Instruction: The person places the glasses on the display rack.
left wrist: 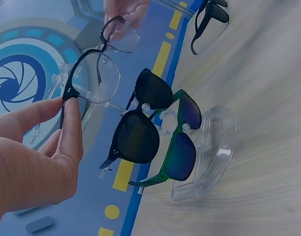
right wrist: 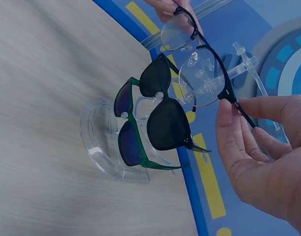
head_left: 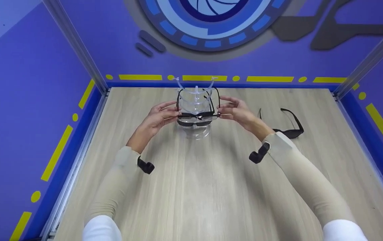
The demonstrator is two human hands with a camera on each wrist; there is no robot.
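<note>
A pair of clear-lens glasses [left wrist: 70, 91] with a black browline is held between both hands at a clear plastic eyewear stand [head_left: 196, 100]. My left hand [head_left: 157, 117] pinches one front corner near the hinge. At the opposite corner, the thumb and fingers of my right hand [right wrist: 266, 142] grip the frame. The glasses' arms point toward the back wall, alongside the stand's upper tiers. Below them on the stand sit black sunglasses [left wrist: 136, 136], and lower still green-framed sunglasses [right wrist: 132, 145] with dark bluish lenses. Whether the clear glasses touch the stand is hard to tell.
Another pair of black sunglasses [head_left: 293, 133] lies on the wooden table [head_left: 198, 201], right of the stand, partly behind my right forearm. The stand's curved clear base [left wrist: 224, 147] rests on the table. Blue printed panels [head_left: 191, 67] enclose the back and sides.
</note>
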